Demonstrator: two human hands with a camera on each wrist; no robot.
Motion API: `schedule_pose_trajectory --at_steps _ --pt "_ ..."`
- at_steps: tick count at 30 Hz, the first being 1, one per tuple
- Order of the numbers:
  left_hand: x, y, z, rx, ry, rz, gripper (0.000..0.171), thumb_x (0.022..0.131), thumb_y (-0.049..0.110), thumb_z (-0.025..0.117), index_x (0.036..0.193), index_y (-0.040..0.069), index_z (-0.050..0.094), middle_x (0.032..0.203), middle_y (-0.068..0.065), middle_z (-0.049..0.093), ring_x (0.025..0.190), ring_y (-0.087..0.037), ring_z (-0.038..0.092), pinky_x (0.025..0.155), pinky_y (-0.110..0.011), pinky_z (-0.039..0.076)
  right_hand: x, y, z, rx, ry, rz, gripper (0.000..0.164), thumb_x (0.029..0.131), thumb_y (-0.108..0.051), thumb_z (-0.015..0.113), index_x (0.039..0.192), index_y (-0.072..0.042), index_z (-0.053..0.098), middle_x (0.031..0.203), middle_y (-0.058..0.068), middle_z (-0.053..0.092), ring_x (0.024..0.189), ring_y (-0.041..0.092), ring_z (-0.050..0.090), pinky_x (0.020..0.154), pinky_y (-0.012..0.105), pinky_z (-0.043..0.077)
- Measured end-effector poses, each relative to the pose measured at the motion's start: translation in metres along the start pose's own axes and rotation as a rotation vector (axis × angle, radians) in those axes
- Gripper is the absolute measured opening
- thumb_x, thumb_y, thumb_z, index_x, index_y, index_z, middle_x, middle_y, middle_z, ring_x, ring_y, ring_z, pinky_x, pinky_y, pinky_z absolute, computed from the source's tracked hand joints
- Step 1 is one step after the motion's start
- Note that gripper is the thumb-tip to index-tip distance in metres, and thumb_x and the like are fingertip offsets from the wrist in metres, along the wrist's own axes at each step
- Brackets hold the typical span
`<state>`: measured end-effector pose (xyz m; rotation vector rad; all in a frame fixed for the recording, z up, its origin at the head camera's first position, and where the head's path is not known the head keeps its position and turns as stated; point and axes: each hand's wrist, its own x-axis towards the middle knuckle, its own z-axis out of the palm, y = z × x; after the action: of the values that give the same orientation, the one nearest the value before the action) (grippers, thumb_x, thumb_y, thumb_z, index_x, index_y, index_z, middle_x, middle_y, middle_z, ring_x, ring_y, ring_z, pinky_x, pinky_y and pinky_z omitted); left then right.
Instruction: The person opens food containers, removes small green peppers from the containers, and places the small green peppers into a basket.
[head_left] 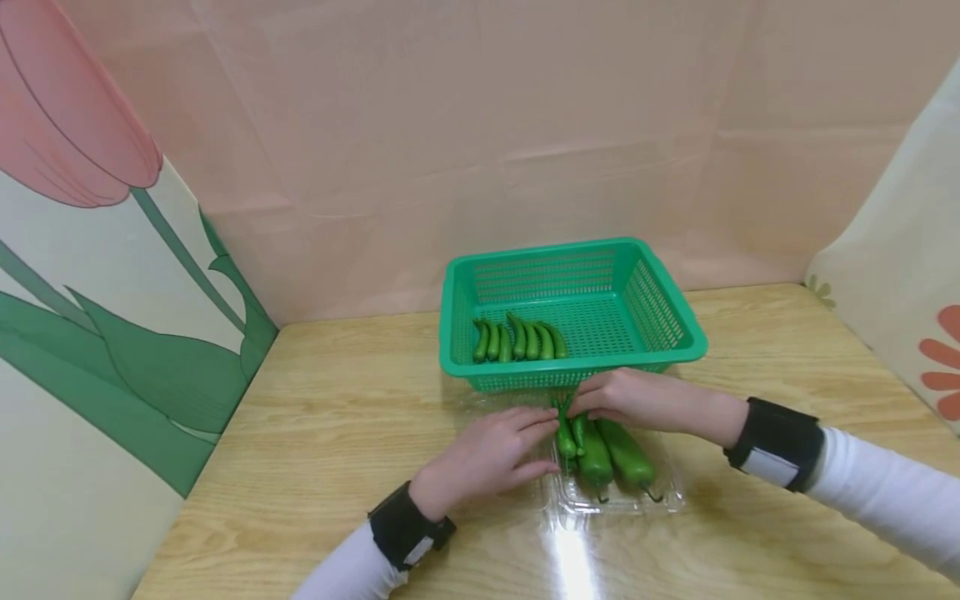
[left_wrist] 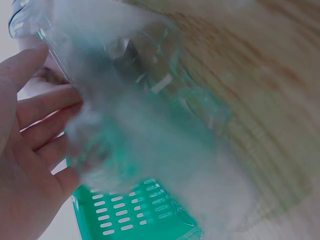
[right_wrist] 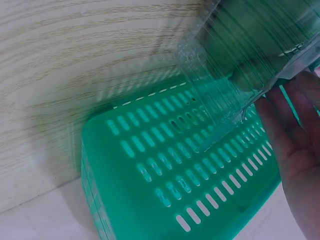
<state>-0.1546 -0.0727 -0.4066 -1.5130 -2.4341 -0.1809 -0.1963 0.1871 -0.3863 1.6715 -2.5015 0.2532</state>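
Observation:
A clear plastic clamshell box point(head_left: 671, 498) lies opened on the table in front of the basket. Two large green peppers point(head_left: 624, 454) and a few slim green chili peppers point(head_left: 566, 439) lie inside it. From above, my right hand point(head_left: 633, 398) pinches the upper end of a slim chili pepper point(head_left: 579, 432); its fingertips are hidden behind the box in the right wrist view. Over the box's left side reaches my left hand point(head_left: 491, 454), fingers extended, fingertips right at the slim chili peppers. Blurred clear plastic point(left_wrist: 150, 95) covers much of the left wrist view.
A green slotted basket point(head_left: 678, 343) stands right behind the box, with several slender curved green chili peppers point(head_left: 532, 340) lined up at its left front. Behind the wooden table point(head_left: 337, 400) hangs a pink backdrop point(head_left: 480, 125), with flower-printed cloths at both sides.

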Motion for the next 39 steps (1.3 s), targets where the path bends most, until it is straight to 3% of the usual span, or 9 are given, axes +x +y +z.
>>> schedule_pose_trajectory --at_steps 11,26,39 --pt "0.000 -0.001 0.001 -0.001 0.003 0.000 0.057 0.093 0.051 0.051 0.130 0.007 0.056 0.136 -0.008 0.055 0.123 -0.016 0.054 0.107 -0.024 0.042 -0.001 0.000 0.002 0.002 -0.023 0.017 0.029 0.079 -0.006 0.073 0.107 -0.013 0.069 0.102 -0.001 0.071 0.091 0.013 0.068 0.078 0.021 0.058" --pt "0.000 0.001 -0.001 -0.014 -0.020 -0.017 0.058 0.093 0.051 0.051 0.131 0.007 0.055 0.137 -0.008 0.054 0.124 -0.017 0.053 0.108 -0.025 0.041 -0.005 -0.002 0.000 0.006 0.057 -0.011 0.025 0.083 -0.007 0.070 0.107 -0.012 0.066 0.102 -0.003 0.069 0.091 0.012 0.067 0.079 0.023 0.058" --pt "0.000 0.000 -0.001 -0.018 0.006 -0.002 0.056 0.093 0.049 0.053 0.129 0.006 0.056 0.135 -0.009 0.055 0.122 -0.017 0.055 0.106 -0.023 0.042 -0.007 -0.007 -0.008 -0.020 0.137 -0.039 0.034 0.077 -0.002 0.073 0.108 -0.011 0.065 0.102 -0.004 0.068 0.091 0.011 0.067 0.078 0.019 0.057"
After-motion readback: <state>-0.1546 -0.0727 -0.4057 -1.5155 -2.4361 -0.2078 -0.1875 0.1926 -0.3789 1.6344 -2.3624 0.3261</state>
